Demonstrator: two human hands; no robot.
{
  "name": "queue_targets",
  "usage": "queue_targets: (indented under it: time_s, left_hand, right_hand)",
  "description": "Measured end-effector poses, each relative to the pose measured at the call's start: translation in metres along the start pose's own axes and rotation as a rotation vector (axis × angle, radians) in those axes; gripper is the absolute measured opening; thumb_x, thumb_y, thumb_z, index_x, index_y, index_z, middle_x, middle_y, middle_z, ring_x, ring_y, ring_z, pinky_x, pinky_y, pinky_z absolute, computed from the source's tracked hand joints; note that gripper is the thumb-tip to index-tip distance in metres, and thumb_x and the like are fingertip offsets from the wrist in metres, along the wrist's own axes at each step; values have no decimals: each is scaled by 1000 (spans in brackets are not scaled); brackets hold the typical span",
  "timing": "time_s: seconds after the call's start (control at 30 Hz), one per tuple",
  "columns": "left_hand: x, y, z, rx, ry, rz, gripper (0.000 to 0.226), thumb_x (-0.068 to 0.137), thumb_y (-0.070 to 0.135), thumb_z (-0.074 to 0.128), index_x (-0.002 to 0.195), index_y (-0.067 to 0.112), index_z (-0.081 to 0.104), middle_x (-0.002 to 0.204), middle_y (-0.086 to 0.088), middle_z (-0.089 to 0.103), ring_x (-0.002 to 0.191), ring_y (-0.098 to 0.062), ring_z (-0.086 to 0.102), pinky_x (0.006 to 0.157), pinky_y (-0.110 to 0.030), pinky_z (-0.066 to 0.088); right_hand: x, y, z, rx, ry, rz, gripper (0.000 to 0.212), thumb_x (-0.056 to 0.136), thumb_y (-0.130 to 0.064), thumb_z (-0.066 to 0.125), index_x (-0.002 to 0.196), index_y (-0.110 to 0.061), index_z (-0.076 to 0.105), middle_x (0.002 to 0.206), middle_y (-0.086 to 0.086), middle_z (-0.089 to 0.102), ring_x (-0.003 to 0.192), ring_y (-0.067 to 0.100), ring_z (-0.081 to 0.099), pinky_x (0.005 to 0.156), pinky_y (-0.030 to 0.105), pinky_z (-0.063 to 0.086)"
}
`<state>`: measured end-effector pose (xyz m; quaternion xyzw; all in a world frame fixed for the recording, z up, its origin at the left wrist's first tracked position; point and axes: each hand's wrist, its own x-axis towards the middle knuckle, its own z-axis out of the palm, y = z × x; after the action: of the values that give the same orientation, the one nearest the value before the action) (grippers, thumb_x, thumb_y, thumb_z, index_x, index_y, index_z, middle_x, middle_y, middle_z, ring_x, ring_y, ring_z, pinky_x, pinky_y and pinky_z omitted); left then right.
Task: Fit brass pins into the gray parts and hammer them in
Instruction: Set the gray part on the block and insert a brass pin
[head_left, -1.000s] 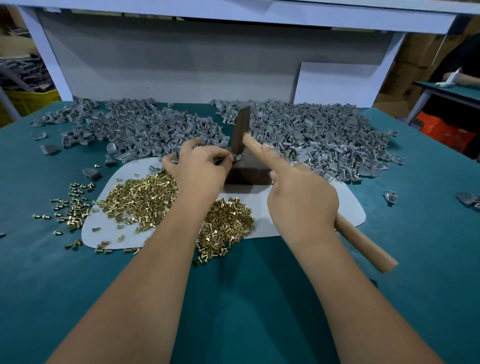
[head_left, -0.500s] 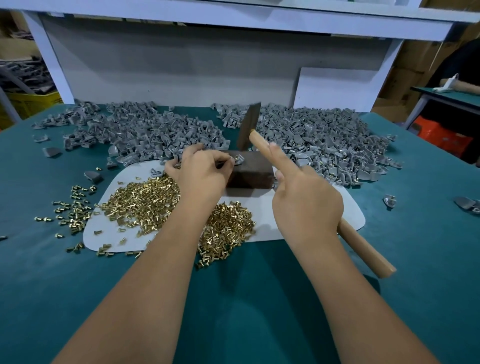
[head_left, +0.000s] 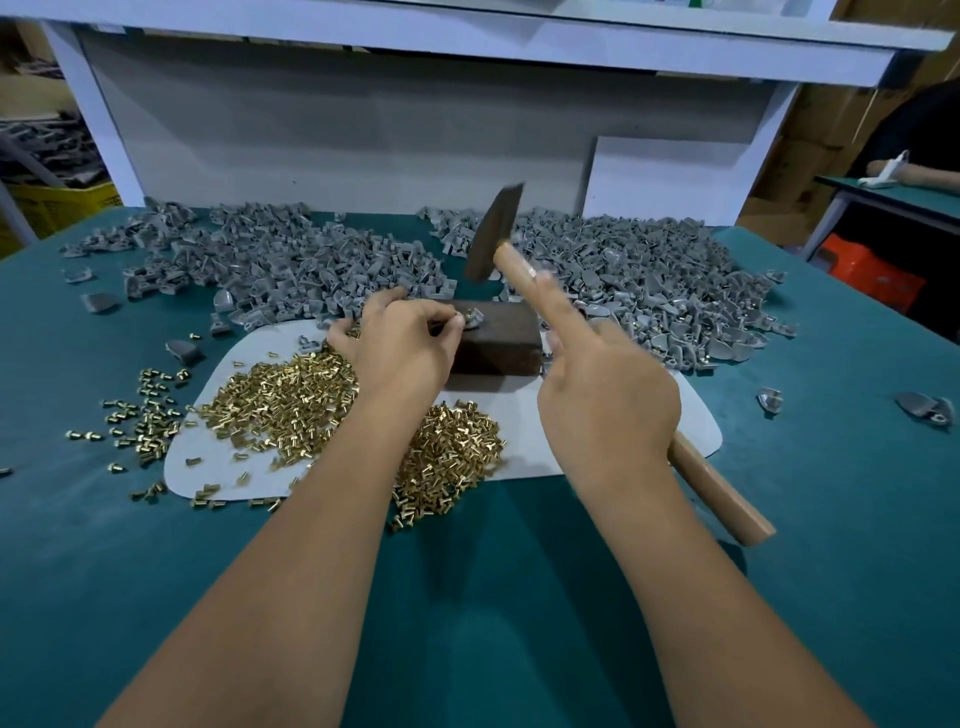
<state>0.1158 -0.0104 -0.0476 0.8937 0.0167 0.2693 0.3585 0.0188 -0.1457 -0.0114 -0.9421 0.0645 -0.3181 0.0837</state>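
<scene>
My left hand (head_left: 402, 343) pinches a small gray part (head_left: 471, 318) with a brass pin in it on the top left corner of a dark brown block (head_left: 496, 343). My right hand (head_left: 602, 400) grips the wooden handle of a hammer (head_left: 496, 231), index finger stretched along the handle. The dark hammer head hangs raised above and just behind the block, blurred. A heap of brass pins (head_left: 291, 400) lies on a white mat (head_left: 524, 441) under my left wrist. Big piles of gray parts (head_left: 291, 265) spread behind the block.
A second pile of gray parts (head_left: 639, 280) fills the back right. Loose pins (head_left: 140, 421) and single gray parts (head_left: 924, 410) dot the teal table (head_left: 467, 597). A white board stands at the back. Another person's arm rests on a table at the far right.
The hammer head has risen from just above the block to well above it. My left hand still holds the part on the block. The view has tilted down slightly.
</scene>
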Motion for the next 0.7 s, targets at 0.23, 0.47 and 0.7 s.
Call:
queue_targets:
  time_s: [0.23, 0.47, 0.7]
  left_hand:
    - [-2, 2, -5, -39, -28, -12, 8, 88, 35, 70, 93, 37, 77, 124, 8, 63, 137, -12, 35, 109, -49, 13]
    - [1, 3, -13, -81, -158, -92, 10, 92, 39, 63, 96, 40, 72, 139, 10, 51, 142, -7, 23, 114, -49, 8]
    - [0, 4, -16, -128, -188, -107, 10, 93, 39, 62, 84, 45, 64, 142, 9, 49, 143, -7, 22, 114, -51, 7]
  right_hand:
    - [2, 5, 6, -12, -58, 34, 66, 93, -18, 51, 143, -49, 21, 73, 0, 38, 48, 13, 22, 43, 24, 13]
    - [9, 21, 4, -34, -30, 141, 64, 94, -16, 49, 144, -47, 22, 84, 4, 36, 47, 13, 25, 43, 24, 13]
    - [16, 37, 10, -44, -147, 249, 52, 93, -14, 47, 139, -35, 35, 96, 11, 59, 68, 27, 44, 47, 28, 20]
